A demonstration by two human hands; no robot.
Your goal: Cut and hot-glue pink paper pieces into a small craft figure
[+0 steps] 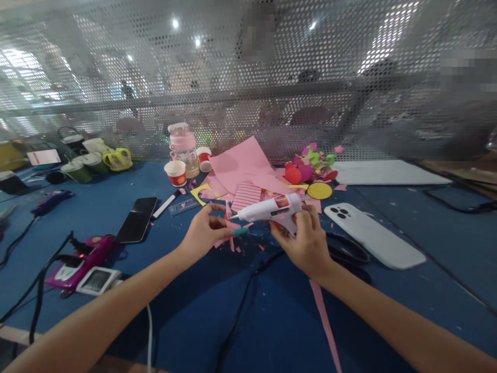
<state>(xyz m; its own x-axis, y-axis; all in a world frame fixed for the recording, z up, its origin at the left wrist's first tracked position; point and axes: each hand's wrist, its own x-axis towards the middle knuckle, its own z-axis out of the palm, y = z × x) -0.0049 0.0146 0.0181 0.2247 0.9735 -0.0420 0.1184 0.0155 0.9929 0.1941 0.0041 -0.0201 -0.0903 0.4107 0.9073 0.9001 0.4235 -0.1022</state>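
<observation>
My right hand is wrapped round the handle of a white hot glue gun. Its nozzle points left, at a thin pink paper strip pinched in my left hand. I cannot tell whether the nozzle touches the strip. A teal pointed piece shows at my left thumb's tip, possibly a long nail. Small pink paper scraps lie beneath my left fingers. Behind the glue gun sit pink paper sheets and a striped pink piece.
Paper cups and a pink-lidded bottle stand at the back. Colourful cut-outs and a white phone are at the right. A black phone, a purple power strip and cables lie left. A black cord crosses the front.
</observation>
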